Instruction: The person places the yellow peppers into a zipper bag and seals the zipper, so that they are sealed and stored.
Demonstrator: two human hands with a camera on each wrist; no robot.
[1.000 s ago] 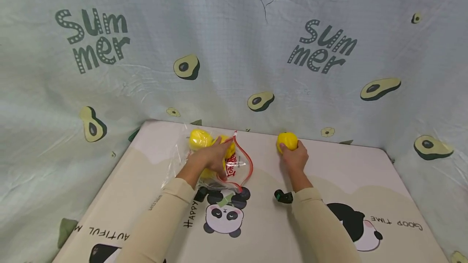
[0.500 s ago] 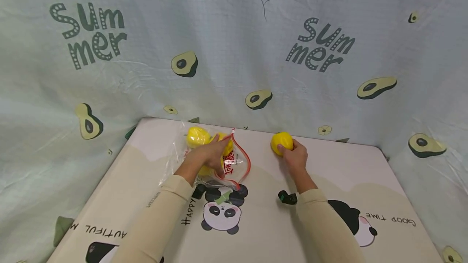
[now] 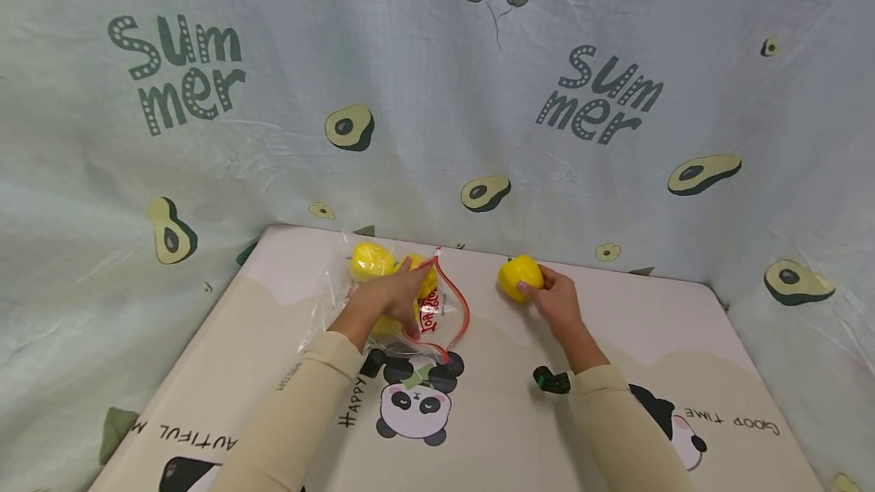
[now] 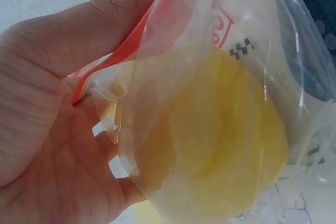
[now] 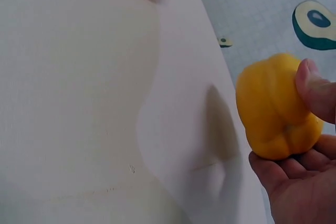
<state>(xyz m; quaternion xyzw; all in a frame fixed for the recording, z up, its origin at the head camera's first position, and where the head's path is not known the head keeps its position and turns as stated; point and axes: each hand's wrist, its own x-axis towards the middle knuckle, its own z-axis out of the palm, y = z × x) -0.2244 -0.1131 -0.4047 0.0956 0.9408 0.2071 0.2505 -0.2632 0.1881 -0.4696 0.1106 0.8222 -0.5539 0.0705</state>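
Pale panda-print table; clear, red-edged plastic bag lying on top.

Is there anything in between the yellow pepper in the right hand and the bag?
No, nothing visible: in the head view only tabletop shows between the yellow pepper in the right hand and the red-rimmed bag.

Left forearm is stretched forward, angled in toward the right; left hand is seen from the back. Left thumb is set wide of the left fingers, which are partly hidden. Right forearm is also extended, angled in toward the left. Right hand is held raised, right thumb bent, right fingers curled opposite. Hands are held well apart.
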